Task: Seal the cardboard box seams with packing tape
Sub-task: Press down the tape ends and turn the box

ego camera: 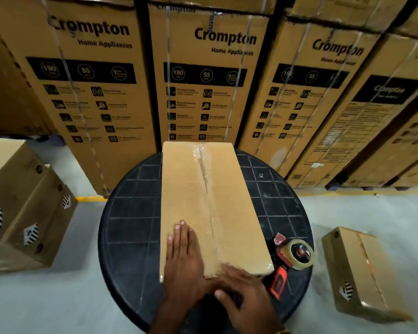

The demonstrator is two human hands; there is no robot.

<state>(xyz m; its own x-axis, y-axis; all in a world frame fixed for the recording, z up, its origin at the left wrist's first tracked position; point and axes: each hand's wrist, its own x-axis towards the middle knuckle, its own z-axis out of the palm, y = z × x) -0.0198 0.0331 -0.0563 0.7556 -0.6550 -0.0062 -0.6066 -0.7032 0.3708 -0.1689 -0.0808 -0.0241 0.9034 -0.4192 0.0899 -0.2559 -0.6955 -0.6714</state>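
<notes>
A long cardboard box [229, 201] lies flat on a round black table [130, 225], its centre seam covered by clear packing tape [204, 169]. My left hand [184, 259] rests flat on the near left part of the box top, fingers straight. At the box's near edge, beside the seam, my right hand [244, 292] lies with its fingers spread over the corner. A red and black tape dispenser [290, 259] with a clear roll lies on the table just right of the box, untouched.
Tall printed appliance cartons [203, 80] stand in a row behind the table. Smaller cardboard boxes sit on the floor at the left [22, 203] and at the right [357, 273]. A yellow floor line [89, 198] runs along the cartons' base.
</notes>
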